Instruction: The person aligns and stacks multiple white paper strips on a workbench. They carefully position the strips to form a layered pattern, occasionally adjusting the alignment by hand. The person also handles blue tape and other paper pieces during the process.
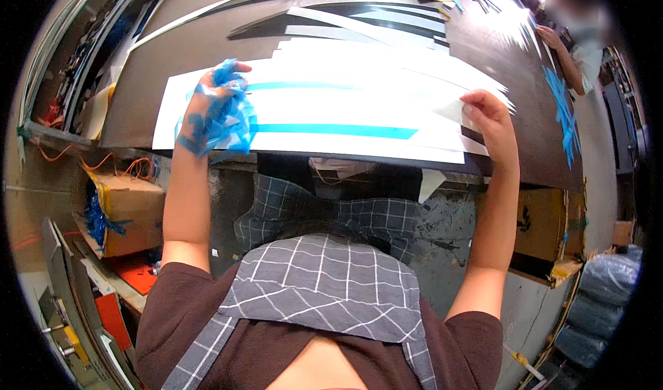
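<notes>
The blue film [238, 122] looks like glossy plastic.

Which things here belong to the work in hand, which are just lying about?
In use:
crumpled blue film, around left hand
white sheets, right hand at their right end
blue strips on them

Likely lying about:
cardboard box, left
wrapped bundles, lower right

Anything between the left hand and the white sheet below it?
Yes: crumpled blue film is bunched around the left hand, over the left part of the white sheet. Can't tell whether the hand touches the sheet underneath.
</notes>
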The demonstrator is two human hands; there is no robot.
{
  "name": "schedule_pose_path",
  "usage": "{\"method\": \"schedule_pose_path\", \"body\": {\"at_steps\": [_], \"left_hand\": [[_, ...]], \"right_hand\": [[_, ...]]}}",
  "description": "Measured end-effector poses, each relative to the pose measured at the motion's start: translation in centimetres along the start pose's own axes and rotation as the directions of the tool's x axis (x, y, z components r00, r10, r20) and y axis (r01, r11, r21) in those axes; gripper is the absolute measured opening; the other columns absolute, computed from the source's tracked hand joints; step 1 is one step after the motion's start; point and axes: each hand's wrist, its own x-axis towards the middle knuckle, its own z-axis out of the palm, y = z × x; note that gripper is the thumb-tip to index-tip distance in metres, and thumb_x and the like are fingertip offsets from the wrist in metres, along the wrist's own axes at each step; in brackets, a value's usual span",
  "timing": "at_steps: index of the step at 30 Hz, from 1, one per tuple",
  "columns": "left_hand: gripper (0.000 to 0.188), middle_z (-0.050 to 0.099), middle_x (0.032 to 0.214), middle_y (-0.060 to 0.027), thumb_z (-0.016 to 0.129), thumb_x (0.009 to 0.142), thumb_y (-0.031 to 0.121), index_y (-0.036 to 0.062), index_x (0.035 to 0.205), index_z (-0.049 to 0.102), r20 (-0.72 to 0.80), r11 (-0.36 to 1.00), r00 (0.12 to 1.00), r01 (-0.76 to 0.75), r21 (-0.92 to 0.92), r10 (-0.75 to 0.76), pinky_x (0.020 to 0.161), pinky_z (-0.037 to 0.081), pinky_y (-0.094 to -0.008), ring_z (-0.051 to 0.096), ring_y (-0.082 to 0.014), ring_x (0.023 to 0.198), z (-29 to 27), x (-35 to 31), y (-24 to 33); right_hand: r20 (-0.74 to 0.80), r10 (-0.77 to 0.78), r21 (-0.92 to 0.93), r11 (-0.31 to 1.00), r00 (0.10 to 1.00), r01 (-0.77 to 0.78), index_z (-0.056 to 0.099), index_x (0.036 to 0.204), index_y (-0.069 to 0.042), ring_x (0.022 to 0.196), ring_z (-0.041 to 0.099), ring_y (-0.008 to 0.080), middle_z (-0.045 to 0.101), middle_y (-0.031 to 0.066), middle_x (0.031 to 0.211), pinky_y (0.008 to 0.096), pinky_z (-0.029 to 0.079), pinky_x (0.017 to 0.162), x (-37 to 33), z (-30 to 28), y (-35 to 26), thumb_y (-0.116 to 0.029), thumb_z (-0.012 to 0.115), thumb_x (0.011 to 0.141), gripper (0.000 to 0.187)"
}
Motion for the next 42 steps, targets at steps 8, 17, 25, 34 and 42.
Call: {"method": "schedule_pose_path", "body": {"at_steps": [8,17,25,34,42], "left_hand": [[0.018,0.064,0.087,-0.0014,0.062,0.088,0.0,0.0053,0.104,0.07,0.001,0.802,0.997,0.063,0.593,-0.079,0.072,0.052,-0.0278,0.062,-0.0118,0.079,0.5,0.2,0.3],[0.021,0.067,0.092,-0.0058,0.059,0.086,-0.006,0.0026,0.101,0.07,0.017,0.651,1.0,-0.002,0.759,-0.016,0.079,0.052,-0.0293,0.064,-0.0152,0.085,-1.4,0.3,0.2],[0.032,0.072,0.103,-0.0152,0.064,0.092,0.003,0.009,0.123,0.068,-0.018,0.489,0.99,-0.053,0.871,0.139,0.081,0.054,-0.0339,0.068,-0.0227,0.089,-3.6,-0.1,-0.2],[0.031,0.07,0.1,-0.0087,0.064,0.083,-0.004,0.008,0.111,0.07,0.132,0.396,0.802,-0.423,0.815,0.583,0.073,0.054,-0.0343,0.066,-0.0206,0.079,-3.7,-2.1,2.6],[0.043,0.066,0.117,-0.0155,0.059,0.08,-0.013,0.0048,0.118,0.068,0.626,0.395,0.634,-0.773,0.497,0.454,0.084,0.057,-0.0378,0.068,-0.0323,0.102,12.6,0.1,1.5]], "right_hand": [[-0.083,0.06,0.064,0.996,0.995,-0.055,0.067,0.1,-0.004,0.081,0.057,0.0099,0.063,0.0004,0.089,0.023,0.047,0.077,1.9,-0.6,-0.9,-0.01,0.065,0.095,0.008],[-0.159,-0.01,0.122,0.992,0.987,0.029,0.068,0.111,-0.007,0.077,0.053,0.0044,0.061,-0.0042,0.089,0.0176,0.041,0.068,4.2,-6.5,-3.3,-0.012,0.062,0.099,0.015],[0.086,0.059,-0.149,0.988,0.995,-0.045,0.069,0.114,-0.004,0.077,0.059,0.0047,0.065,0.0007,0.089,0.0156,0.046,0.065,6.8,-6.4,-1.5,-0.015,0.065,0.097,0.02],[-0.29,-0.392,-0.862,0.503,0.873,-0.061,0.074,0.11,-0.006,0.1,0.07,0.0342,0.074,0.0162,0.106,0.0437,0.053,0.093,5.8,-4.0,2.2,-0.033,0.076,0.085,0.037],[-0.653,0.321,-0.575,0.379,0.686,-0.725,0.077,0.099,-0.006,0.101,0.071,0.0305,0.075,0.0172,0.103,0.0435,0.054,0.091,-4.7,-9.1,-0.1,-0.029,0.077,0.078,0.031]]}}
